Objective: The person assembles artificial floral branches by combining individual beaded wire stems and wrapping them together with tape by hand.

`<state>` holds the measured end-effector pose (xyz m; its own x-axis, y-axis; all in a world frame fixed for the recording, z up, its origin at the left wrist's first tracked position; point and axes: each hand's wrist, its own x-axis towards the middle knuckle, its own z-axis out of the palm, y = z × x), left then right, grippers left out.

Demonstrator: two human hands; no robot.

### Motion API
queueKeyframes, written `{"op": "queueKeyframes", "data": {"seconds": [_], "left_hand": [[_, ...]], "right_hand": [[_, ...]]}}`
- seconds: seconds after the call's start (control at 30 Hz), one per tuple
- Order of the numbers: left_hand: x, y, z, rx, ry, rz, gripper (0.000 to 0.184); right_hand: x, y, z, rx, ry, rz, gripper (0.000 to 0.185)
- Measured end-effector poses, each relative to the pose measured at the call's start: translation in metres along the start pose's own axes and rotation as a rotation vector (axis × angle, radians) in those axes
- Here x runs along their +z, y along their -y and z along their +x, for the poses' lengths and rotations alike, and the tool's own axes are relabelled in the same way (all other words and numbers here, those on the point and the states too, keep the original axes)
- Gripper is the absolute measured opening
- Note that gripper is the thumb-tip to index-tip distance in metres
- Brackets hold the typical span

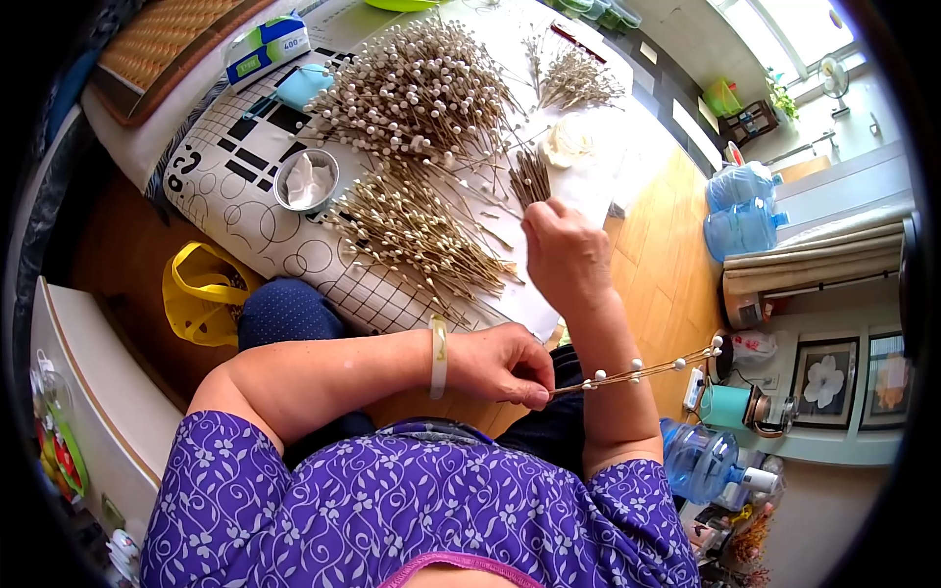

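My left hand, with a pale bangle on the wrist, pinches the bare end of a thin berry sprig. The sprig has brown stems and white bead-like berries, and it points right across my right forearm. My right hand is up at the table edge, fingers closed at the near end of a bundle of short brown sticks. Its fingertips hide whatever is between them. Left of it lie a pile of stems with small cream buds and a large heap of white-berried stems.
On the patterned tablecloth are a white cup with tissue, a light-blue item, a tissue pack, a cream coil and more sprigs. A yellow bag stands left; water jugs stand right.
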<state>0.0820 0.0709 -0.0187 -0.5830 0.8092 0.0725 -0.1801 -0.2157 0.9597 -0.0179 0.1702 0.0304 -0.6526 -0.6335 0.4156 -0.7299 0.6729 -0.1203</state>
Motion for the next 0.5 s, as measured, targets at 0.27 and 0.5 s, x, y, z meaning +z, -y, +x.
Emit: {"op": "queueKeyframes", "data": {"seconds": [0.27, 0.5], "left_hand": [[0.001, 0.004, 0.003, 0.046, 0.011, 0.073, 0.016], [0.001, 0.0, 0.004, -0.037, 0.013, 0.028, 0.015]], "right_hand": [[0.004, -0.084, -0.022, 0.636, 0.204, 0.91, 0.009], [0.03, -0.093, -0.026, 0.737, 0.322, 0.904, 0.015]]}}
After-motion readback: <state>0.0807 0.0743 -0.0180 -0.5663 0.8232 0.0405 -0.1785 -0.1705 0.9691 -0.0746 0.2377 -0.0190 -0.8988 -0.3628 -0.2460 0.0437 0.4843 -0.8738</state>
